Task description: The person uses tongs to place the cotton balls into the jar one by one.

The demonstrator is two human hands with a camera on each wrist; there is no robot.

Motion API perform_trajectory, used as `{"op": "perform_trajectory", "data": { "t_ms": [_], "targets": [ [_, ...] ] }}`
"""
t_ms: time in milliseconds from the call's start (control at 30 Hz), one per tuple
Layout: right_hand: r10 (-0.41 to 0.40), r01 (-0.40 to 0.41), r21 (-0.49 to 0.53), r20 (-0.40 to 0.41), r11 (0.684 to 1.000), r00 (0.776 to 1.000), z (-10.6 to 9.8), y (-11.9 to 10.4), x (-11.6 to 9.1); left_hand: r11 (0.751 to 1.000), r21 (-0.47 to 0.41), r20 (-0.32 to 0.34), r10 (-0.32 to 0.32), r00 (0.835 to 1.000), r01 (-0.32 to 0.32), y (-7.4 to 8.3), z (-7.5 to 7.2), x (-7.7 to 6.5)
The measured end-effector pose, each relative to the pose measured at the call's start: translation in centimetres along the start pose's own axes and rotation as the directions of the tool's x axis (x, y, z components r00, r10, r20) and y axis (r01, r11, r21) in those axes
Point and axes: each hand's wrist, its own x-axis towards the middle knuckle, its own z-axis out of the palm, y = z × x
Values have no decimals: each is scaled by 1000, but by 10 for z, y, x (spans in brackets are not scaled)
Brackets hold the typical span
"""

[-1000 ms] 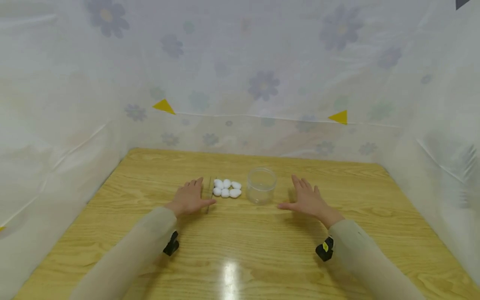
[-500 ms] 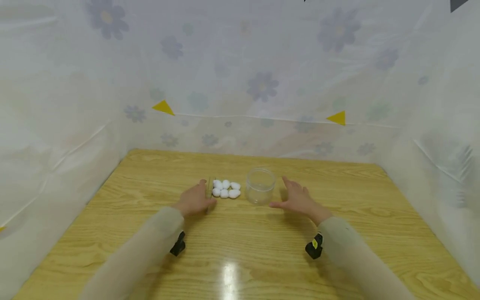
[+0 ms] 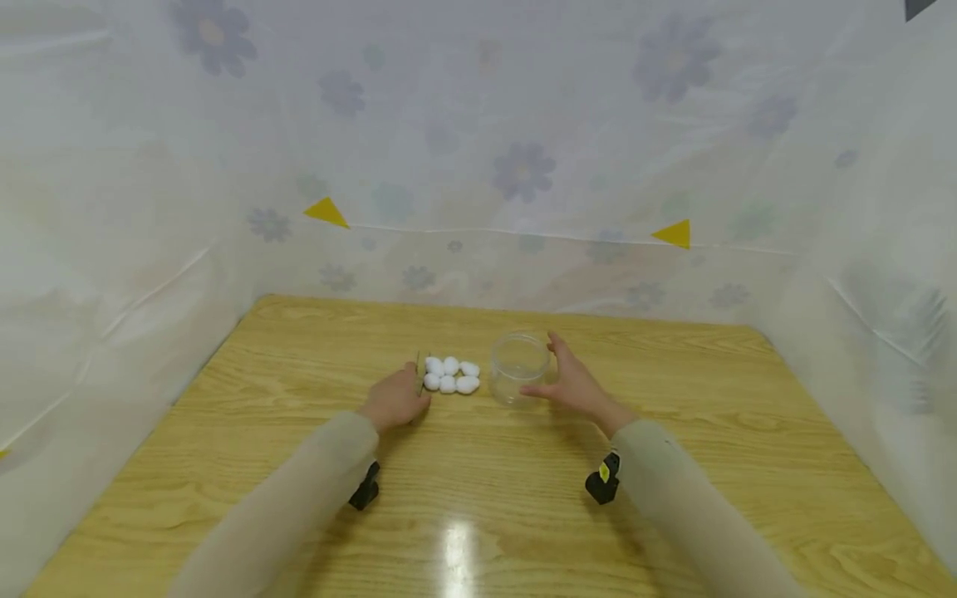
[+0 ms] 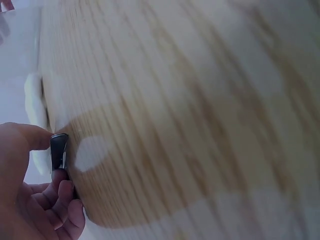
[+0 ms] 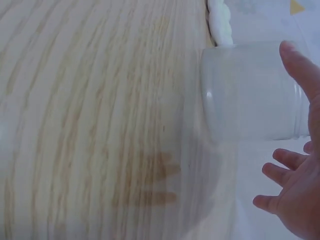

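Note:
Thin metal tweezers [image 3: 419,368] lie lengthwise on the table. My left hand [image 3: 395,399] is at their near side; in the left wrist view its thumb and fingertips pinch the rounded metal end [image 4: 59,148]. Right of the tweezers, several white cotton balls [image 3: 450,384] sit close together in two rows. A clear round jar [image 3: 512,384] stands upright just beyond them, with no lid on it. My right hand [image 3: 574,389] is spread at the jar's right side, thumb across its front and index finger behind its rim. The right wrist view shows the other fingers straight beside the jar [image 5: 245,95].
The wood-grain table [image 3: 478,465] reaches back to a flower-patterned curtain [image 3: 478,166], with plain sheeting at both sides. Two yellow triangles [image 3: 326,213] mark the back curtain. Each wrist wears a small black camera [image 3: 602,479].
My left hand has moved right and closed its fingers on the tweezers. My right hand has moved left up to the jar. Jar and cotton balls have stayed put.

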Motion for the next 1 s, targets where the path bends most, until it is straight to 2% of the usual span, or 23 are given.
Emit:
{"op": "perform_trajectory", "data": {
  "t_ms": [133, 333, 600, 800, 1000],
  "targets": [
    [3, -3, 66, 9, 998, 1000, 4, 2, 2, 1000, 16, -2, -18, 1000, 18, 2, 3, 2],
    [30, -33, 114, 23, 993, 999, 9, 4, 5, 998, 19, -11, -54, 998, 54, 5, 3, 3],
    [-4, 3, 173, 9, 985, 1000, 13, 4, 8, 999, 20, -20, -43, 999, 43, 5, 3, 6],
    [-16, 13, 196, 14, 980, 1000, 14, 4, 10, 998, -33, -21, -57, 998, 56, 3, 0, 6],
    [-21, 18, 193, 18, 981, 1000, 15, 5, 13, 987, -138, -15, -88, 996, 85, -1, -2, 7]
  ]
}}
